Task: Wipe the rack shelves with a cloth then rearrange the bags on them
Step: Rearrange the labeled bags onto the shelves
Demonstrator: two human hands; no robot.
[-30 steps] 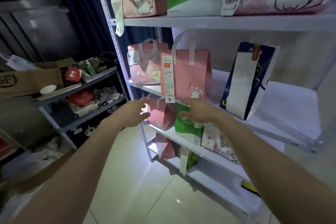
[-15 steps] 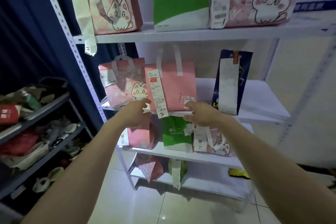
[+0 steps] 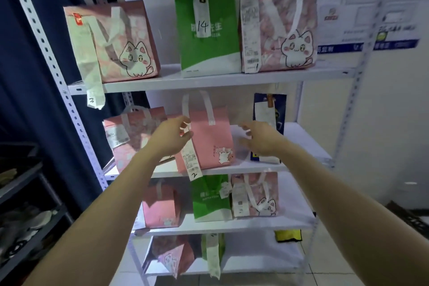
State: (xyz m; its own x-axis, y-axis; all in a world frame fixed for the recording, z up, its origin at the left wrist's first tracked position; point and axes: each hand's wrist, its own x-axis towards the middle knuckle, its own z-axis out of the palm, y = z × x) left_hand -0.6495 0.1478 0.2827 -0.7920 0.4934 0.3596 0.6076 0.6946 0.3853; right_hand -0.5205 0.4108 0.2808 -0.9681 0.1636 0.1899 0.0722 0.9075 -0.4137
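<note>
Both arms reach into the second shelf (image 3: 232,169) of the white rack, in the middle of the frame. The left hand (image 3: 170,138) is at the left edge of the plain pink bag (image 3: 210,139), its grip loosely curled with fingertips on or just at the long receipt (image 3: 190,158) that hangs down the bag's front, marked 2 at the bottom; whether it has truly pinched the paper I cannot tell. The right hand (image 3: 261,138) hovers just right of the same bag, fingers spread and empty, in front of the dark blue bag (image 3: 269,123).

I see no cloth in either hand, and the bags stand on every shelf, so this looks like the rearranging part, or lifting a bag clear so the board can be wiped.

What could go wrong: if the left hand pulls on the receipt alone, the strip may tear off or the light bag may tip forward off the shelf lip. The pink cat bag (image 3: 132,132) at centre left sits just beside the left forearm and already leans; a sideways sweep could push it over. On the other side, the right hand closing in could nudge the tall, narrow blue bag, which looks easy to topple. Taking the pink bag by both sides or its handles would be safer.
</note>
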